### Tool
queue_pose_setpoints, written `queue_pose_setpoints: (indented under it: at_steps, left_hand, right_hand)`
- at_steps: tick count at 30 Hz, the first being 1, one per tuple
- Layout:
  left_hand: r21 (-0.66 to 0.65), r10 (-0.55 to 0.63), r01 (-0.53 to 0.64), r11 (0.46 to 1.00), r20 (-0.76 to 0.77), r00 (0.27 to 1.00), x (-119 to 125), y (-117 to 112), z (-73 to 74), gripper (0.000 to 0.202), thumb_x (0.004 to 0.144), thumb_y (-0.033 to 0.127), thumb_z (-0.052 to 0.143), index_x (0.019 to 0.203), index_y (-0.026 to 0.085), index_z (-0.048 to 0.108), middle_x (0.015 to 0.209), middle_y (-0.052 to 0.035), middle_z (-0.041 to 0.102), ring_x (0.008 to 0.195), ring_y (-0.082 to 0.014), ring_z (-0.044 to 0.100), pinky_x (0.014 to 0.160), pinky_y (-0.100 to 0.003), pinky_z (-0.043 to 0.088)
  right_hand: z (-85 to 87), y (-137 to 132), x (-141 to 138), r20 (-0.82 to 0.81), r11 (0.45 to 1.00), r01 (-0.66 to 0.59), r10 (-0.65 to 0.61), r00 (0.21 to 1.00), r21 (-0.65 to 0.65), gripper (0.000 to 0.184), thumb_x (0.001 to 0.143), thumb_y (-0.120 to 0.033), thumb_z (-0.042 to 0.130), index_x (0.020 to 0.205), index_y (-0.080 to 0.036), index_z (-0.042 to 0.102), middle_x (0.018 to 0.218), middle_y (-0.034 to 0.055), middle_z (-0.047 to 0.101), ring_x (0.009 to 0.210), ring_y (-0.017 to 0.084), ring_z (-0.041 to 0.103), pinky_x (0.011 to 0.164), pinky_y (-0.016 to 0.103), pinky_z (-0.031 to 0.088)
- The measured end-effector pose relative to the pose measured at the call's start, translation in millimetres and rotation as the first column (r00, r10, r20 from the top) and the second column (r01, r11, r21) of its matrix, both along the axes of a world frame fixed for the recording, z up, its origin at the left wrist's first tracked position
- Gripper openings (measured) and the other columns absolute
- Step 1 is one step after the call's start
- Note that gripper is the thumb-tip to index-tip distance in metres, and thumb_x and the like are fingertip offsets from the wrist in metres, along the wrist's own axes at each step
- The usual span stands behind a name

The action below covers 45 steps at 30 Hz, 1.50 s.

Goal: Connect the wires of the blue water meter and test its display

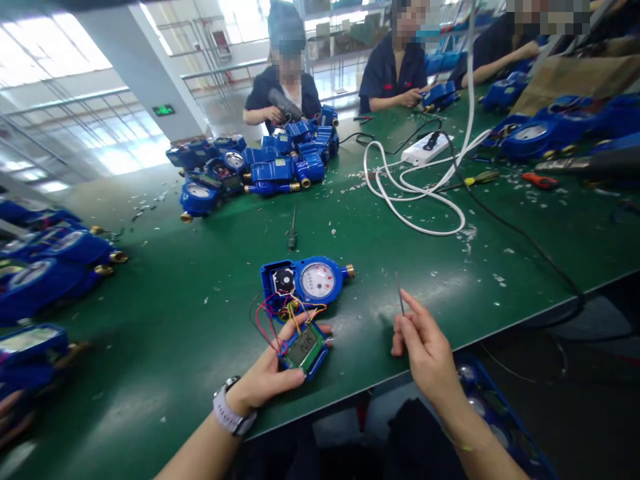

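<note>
A blue water meter (306, 281) with a round white dial lies on the green table in front of me, its lid off. Coloured wires (280, 315) run from it to a small circuit board with a green display (304, 349). My left hand (270, 373) is closed round that display board, holding it just above the table edge. My right hand (425, 347) pinches a thin metal pick (399, 298), its tip pointing up and away, to the right of the meter.
A heap of blue meters (265, 167) sits at the far centre, with more at the left (50, 260) and far right (545, 130). White cable (415, 193) and a power strip (425, 148) lie at right. A screwdriver (293, 233) lies beyond my meter. Three people work opposite.
</note>
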<state>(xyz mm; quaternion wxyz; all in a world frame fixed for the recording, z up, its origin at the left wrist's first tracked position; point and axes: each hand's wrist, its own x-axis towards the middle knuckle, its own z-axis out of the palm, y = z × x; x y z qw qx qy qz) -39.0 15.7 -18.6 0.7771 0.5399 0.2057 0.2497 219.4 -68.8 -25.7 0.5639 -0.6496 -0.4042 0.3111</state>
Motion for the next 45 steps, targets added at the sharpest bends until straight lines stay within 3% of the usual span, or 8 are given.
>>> queue_pose_setpoints:
  at_steps: [6, 10, 15, 26, 31, 34, 42, 45]
  left_hand:
    - [-0.342, 0.202, -0.145, 0.928, 0.137, 0.970, 26.4, -12.8, 5.7, 0.083, 0.081, 0.078, 0.047, 0.128, 0.011, 0.061, 0.116, -0.0170, 0.068, 0.102, -0.0273, 0.068, 0.094, -0.038, 0.052]
    - [-0.434, 0.288, -0.235, 0.870, 0.061, 0.956, 31.9, -14.0, 8.9, 0.090, 0.076, 0.083, 0.047, 0.114, 0.005, 0.069, 0.101, -0.0178, 0.073, 0.088, -0.0271, 0.072, 0.081, -0.036, 0.056]
    - [-0.453, 0.342, -0.292, 0.842, 0.030, 0.939, 32.4, -15.1, 11.8, 0.089, 0.074, 0.083, 0.049, 0.108, 0.004, 0.072, 0.093, -0.0155, 0.074, 0.083, -0.0261, 0.073, 0.078, -0.034, 0.057]
    - [-0.280, 0.276, -0.253, 0.926, 0.043, 0.960, 26.9, -15.9, 8.1, 0.089, 0.076, 0.083, 0.045, 0.120, 0.008, 0.068, 0.105, -0.0160, 0.072, 0.093, -0.0271, 0.070, 0.087, -0.037, 0.055]
    - [-0.211, 0.253, -0.242, 0.947, 0.027, 0.967, 25.1, -16.9, 5.6, 0.092, 0.076, 0.085, 0.040, 0.122, 0.010, 0.067, 0.113, -0.0170, 0.070, 0.092, -0.0271, 0.070, 0.084, -0.038, 0.056]
    - [-0.175, 0.262, -0.256, 0.951, 0.009, 0.965, 25.3, -17.3, 4.6, 0.094, 0.076, 0.087, 0.038, 0.121, 0.010, 0.067, 0.116, -0.0183, 0.069, 0.091, -0.0282, 0.070, 0.082, -0.040, 0.056]
    - [-0.130, 0.336, -0.336, 0.933, -0.018, 0.942, 28.0, -20.3, 4.3, 0.085, 0.076, 0.084, 0.044, 0.105, 0.011, 0.075, 0.096, -0.0136, 0.072, 0.085, -0.0283, 0.071, 0.081, -0.039, 0.056]
    - [-0.131, 0.355, -0.355, 0.925, -0.026, 0.934, 30.1, -20.6, 6.2, 0.082, 0.076, 0.083, 0.046, 0.102, 0.011, 0.075, 0.093, -0.0134, 0.072, 0.082, -0.0282, 0.071, 0.078, -0.040, 0.057]
  right_hand:
    - [43.7, -43.9, -48.2, -0.190, 0.836, -0.510, 0.477, 0.858, -0.202, 0.046, 0.101, -0.037, 0.039, 0.144, -0.020, 0.041, 0.079, -0.0013, 0.055, 0.062, 0.010, 0.057, 0.061, 0.023, 0.048]
    - [60.5, -55.1, -60.6, -0.108, 0.742, -0.629, 0.623, 0.774, -0.231, 0.046, 0.095, -0.023, 0.045, 0.140, -0.021, 0.045, 0.101, 0.0041, 0.063, 0.096, 0.014, 0.062, 0.091, 0.025, 0.048]
    - [60.7, -56.9, -74.4, -0.167, 0.625, -0.754, 0.736, 0.656, -0.205, 0.051, 0.095, -0.019, 0.033, 0.144, -0.024, 0.044, 0.102, 0.0042, 0.067, 0.068, 0.012, 0.065, 0.074, 0.023, 0.054]
    - [67.5, -52.9, -79.0, -0.350, 0.665, -0.709, 0.622, 0.700, -0.235, 0.045, 0.098, -0.034, 0.039, 0.138, -0.021, 0.055, 0.092, 0.0051, 0.068, 0.086, 0.016, 0.064, 0.089, 0.027, 0.052]
    - [60.3, -55.2, -80.0, -0.462, 0.697, -0.694, 0.562, 0.686, -0.182, 0.043, 0.097, -0.041, 0.044, 0.135, -0.027, 0.059, 0.084, 0.0035, 0.066, 0.070, 0.015, 0.059, 0.065, 0.024, 0.053]
    - [54.1, -54.9, -79.5, -0.549, 0.656, -0.734, 0.554, 0.626, -0.175, 0.042, 0.098, -0.045, 0.043, 0.131, -0.028, 0.062, 0.083, 0.0031, 0.063, 0.052, 0.010, 0.047, 0.046, 0.019, 0.043]
    - [39.6, -47.4, -77.5, -0.878, 0.551, -0.831, 0.354, 0.321, -0.082, 0.057, 0.093, -0.047, 0.049, 0.145, -0.026, 0.045, 0.090, 0.0029, 0.058, 0.036, 0.001, 0.030, 0.032, 0.015, 0.018]
    - [37.6, -49.1, -80.9, -0.777, 0.582, -0.801, 0.438, 0.452, -0.138, 0.049, 0.094, -0.041, 0.045, 0.139, -0.023, 0.054, 0.084, 0.0032, 0.061, 0.041, 0.005, 0.039, 0.037, 0.017, 0.030]
